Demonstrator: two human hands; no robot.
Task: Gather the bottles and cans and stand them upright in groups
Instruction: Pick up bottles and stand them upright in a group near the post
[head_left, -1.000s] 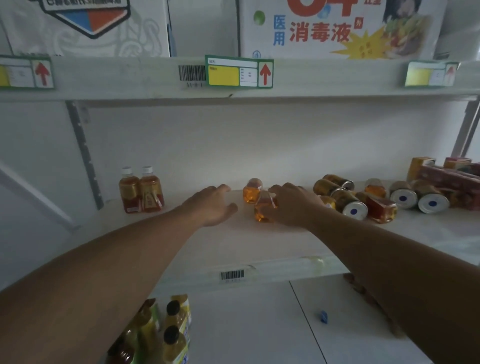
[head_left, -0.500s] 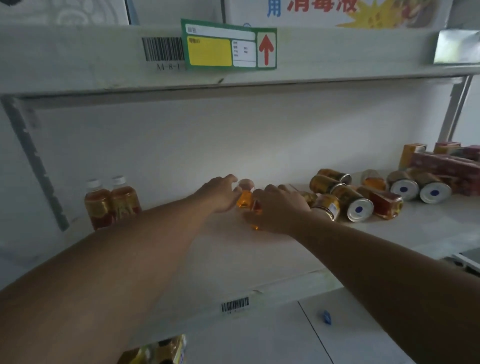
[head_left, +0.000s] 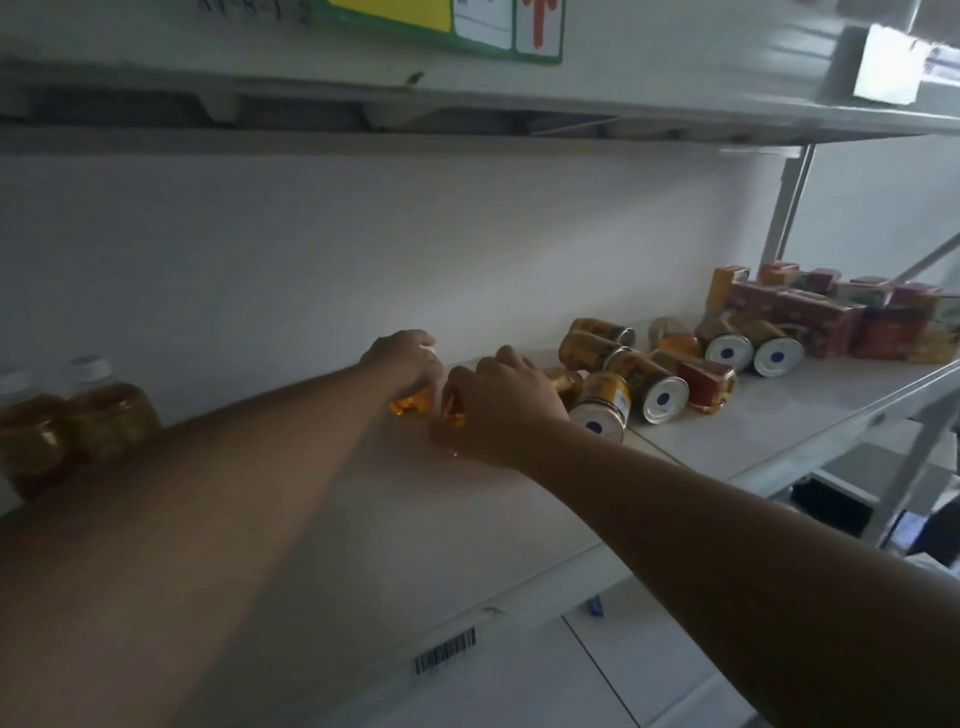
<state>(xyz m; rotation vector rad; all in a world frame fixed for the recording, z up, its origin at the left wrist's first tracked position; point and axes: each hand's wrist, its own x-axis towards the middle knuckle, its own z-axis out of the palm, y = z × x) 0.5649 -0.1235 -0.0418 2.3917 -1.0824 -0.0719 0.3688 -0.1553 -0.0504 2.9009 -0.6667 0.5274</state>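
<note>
Hands' fingers grip amber-filled bottles: left hand (head_left: 402, 358), right hand (head_left: 501, 402).

A green and yellow price label (head_left: 447, 26) is hanging at twelve o'clock on the upper shelf (head_left: 675, 98); red cartons (head_left: 810, 317) are sitting at three o'clock; a barcode sticker (head_left: 445, 650) is showing at six o'clock.
</note>
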